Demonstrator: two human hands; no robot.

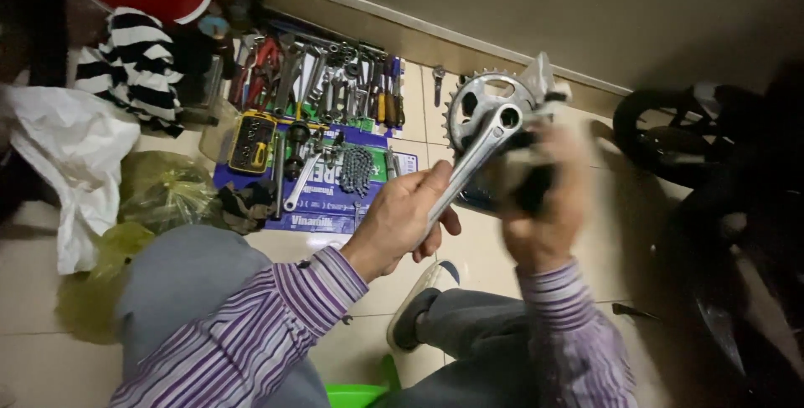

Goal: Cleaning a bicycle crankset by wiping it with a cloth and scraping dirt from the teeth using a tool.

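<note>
Your left hand (408, 217) clamps the crank arm (469, 161), chainring (479, 106) already off the bike; your blurred right hand (544, 198) grips a dark rag (526, 175), wiping unfinished.

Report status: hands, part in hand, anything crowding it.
Left hand gripping the crank arm, chainring up. Right hand blurred at the dark rag against it. Tools spread on floor beyond, apart.
</note>
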